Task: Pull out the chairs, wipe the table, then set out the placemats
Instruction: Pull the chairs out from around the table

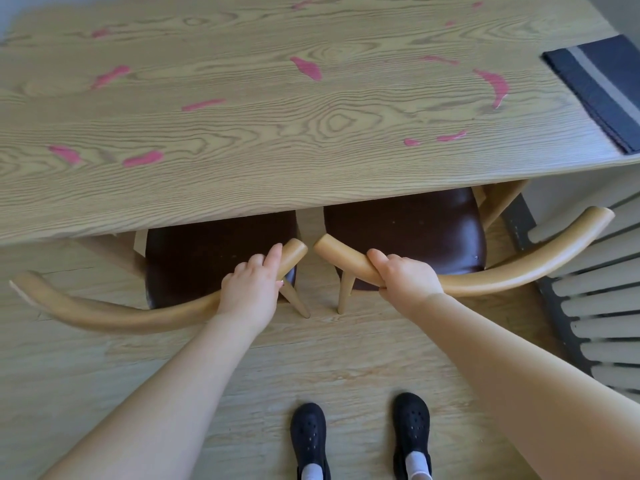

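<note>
Left hand (251, 291) grips left chair's backrest (114, 315); right hand (403, 277) grips right chair's backrest (512, 271). Recommended: pull both straight back evenly, clear of table (242, 188).

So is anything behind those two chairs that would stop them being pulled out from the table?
Nothing visible does. The left hand grips the left chair and the right hand grips the right chair. Behind them lies bare floor; only the person's own shoes stand there. The slatted thing sits off to the right.

Both forearms are bare, no sleeves in sight. Black perforated clog shoes (308, 438) on both feet, pale grey socks (415, 462) showing.
</note>
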